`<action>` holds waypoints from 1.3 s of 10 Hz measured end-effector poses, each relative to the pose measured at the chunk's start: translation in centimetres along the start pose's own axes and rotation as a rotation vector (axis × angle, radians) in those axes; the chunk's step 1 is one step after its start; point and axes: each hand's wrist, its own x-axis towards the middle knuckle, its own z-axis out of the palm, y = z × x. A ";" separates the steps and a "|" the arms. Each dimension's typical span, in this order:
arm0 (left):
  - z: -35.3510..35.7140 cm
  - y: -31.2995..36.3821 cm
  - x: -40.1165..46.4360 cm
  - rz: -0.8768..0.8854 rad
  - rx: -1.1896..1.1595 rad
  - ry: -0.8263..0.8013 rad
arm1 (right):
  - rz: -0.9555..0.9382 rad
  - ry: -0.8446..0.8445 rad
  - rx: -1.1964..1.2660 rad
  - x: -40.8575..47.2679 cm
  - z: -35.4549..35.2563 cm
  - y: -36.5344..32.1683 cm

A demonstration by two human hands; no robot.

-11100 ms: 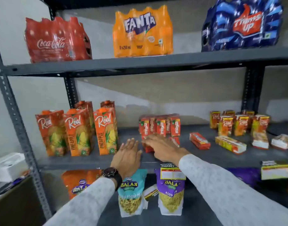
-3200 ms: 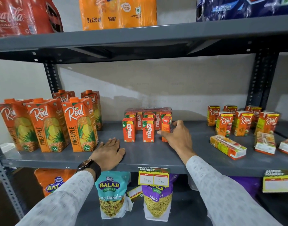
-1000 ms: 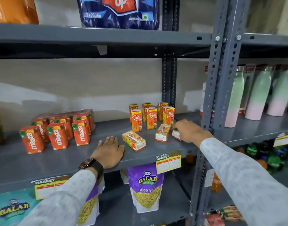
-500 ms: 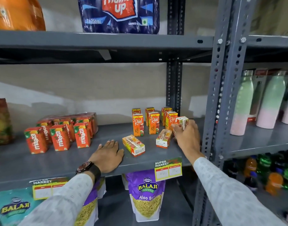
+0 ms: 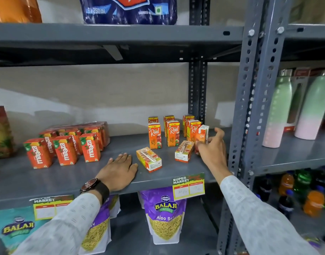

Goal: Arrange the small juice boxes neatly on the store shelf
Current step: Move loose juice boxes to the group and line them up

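Two juice boxes (image 5: 149,159) lie flat; seven stand upright.

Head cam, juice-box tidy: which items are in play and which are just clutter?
In play:
- right hand, on a tilted Real box
- two fallen Real boxes
- standing Real boxes
- Maaza boxes
- shelf

Clutter:
- left hand, flat on the shelf
- Balaji bags
- flasks
- soda bottles
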 end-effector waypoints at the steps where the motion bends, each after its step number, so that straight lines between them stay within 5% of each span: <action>1: -0.1 0.1 0.0 -0.006 0.006 -0.002 | -0.004 0.026 -0.029 -0.1 -0.1 -0.2; 6: -0.2 0.2 -0.1 -0.011 0.011 -0.008 | -0.023 0.008 0.043 0.2 -0.2 0.6; 13: -0.3 0.1 -0.1 -0.008 0.007 -0.008 | -0.062 0.032 -0.183 -0.2 0.2 -0.4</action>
